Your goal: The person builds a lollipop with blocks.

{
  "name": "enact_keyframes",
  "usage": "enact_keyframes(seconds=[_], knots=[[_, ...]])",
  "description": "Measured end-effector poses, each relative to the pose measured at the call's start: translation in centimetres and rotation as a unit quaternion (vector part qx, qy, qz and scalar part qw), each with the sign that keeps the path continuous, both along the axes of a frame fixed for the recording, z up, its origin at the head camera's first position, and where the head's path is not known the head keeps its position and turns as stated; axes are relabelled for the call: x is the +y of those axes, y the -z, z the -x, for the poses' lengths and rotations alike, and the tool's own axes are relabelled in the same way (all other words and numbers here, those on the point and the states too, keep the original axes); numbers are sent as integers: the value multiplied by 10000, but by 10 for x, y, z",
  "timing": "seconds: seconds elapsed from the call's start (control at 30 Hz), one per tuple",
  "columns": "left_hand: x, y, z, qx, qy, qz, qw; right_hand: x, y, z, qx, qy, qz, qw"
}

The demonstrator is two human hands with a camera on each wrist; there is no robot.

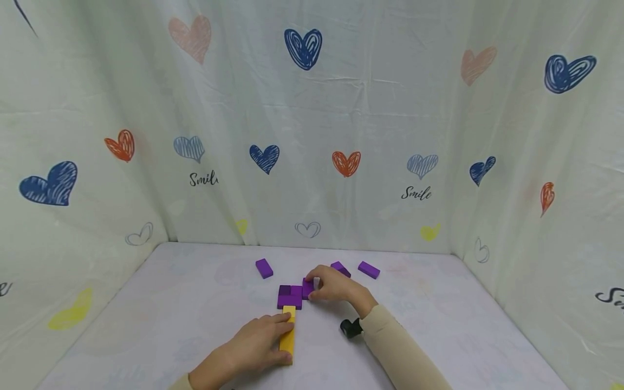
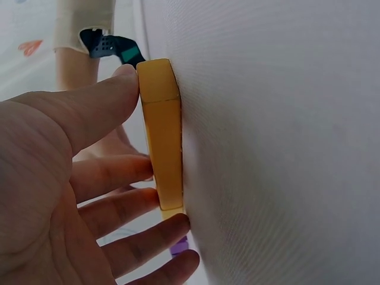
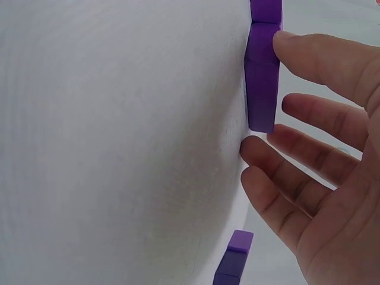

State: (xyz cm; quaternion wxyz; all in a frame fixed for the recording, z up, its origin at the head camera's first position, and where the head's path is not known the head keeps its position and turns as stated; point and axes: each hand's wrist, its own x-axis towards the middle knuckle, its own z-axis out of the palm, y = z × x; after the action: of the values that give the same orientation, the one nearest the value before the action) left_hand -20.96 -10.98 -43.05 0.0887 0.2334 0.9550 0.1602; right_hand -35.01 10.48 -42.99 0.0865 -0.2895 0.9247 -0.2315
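Note:
In the head view, a strip of yellow blocks (image 1: pixel 287 341) lies endwise on the table, its far end against a flat cluster of purple blocks (image 1: pixel 290 301). My left hand (image 1: pixel 260 341) rests on the strip; its thumb touches near the close end, and fairly straight fingers lie farther along. The left wrist view shows two yellow pieces (image 2: pixel 163 151) end to end. With thumb and fingers, my right hand (image 1: pixel 333 284) pinches a purple block (image 1: pixel 307 290) at the cluster's right side. In the right wrist view, this block (image 3: pixel 262 89) meets another purple block (image 3: pixel 266 10).
Loose purple blocks lie behind: one at the left (image 1: pixel 264 268), one partly behind the right hand (image 1: pixel 340 268), another at the right (image 1: pixel 369 270). A black wrist device (image 1: pixel 350 328) sits under the right forearm. A printed curtain (image 1: pixel 312 108) surrounds the white tabletop (image 1: pixel 195 303).

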Motion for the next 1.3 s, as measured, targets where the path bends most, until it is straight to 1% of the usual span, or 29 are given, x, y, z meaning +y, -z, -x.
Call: enact_keyframes(seconds=[0.47, 0.8, 0.93, 1.03, 1.1, 1.17, 1.3], knots=[[-2, 1, 0, 138, 91, -113, 9998, 1, 0, -2, -39, 90, -36, 9999], [-2, -1, 0, 255, 137, -51, 9996, 1, 0, -2, -32, 89, -43, 9999], [-5, -3, 3, 270, 4, -116, 9996, 1, 1, -1, -26, 59, -42, 10000], [-12, -5, 8, 339, -149, -234, 9990, 1, 1, -1, -38, 55, -54, 10000], [-18, -6, 14, 437, -252, -364, 9981, 1, 1, -1, -36, 73, -64, 9999], [-25, -6, 22, 582, -379, -455, 9965, 0, 1, -1, -28, 90, -76, 9999], [-40, -5, 42, 793, -790, -638, 9917, 0, 1, -1, -44, 102, -52, 9999]])
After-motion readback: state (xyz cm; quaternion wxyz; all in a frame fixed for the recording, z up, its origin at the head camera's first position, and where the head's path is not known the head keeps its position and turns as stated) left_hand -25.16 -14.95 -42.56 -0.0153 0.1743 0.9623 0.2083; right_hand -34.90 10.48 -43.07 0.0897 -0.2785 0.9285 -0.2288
